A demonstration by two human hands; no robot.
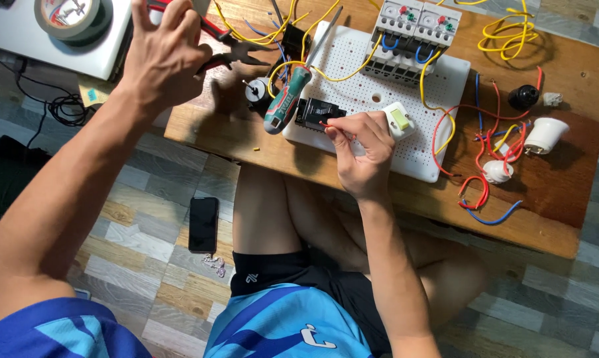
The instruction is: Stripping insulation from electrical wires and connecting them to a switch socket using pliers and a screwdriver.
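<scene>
Red wire (331, 125) at black socket (316, 111) on white pegboard (412, 142), pinched in right hand (362, 149). Left hand (163, 56) raised, gripping red pliers (226, 50). Screwdriver (286, 99) beside socket. Wooden board (551, 192) over plank floor (134, 225); phone (203, 224) lying there.

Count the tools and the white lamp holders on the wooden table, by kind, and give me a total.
Pliers, in the left hand: 1
Screwdriver: 1
Tape roll: 1
White lamp holders: 2
Total: 5
</scene>
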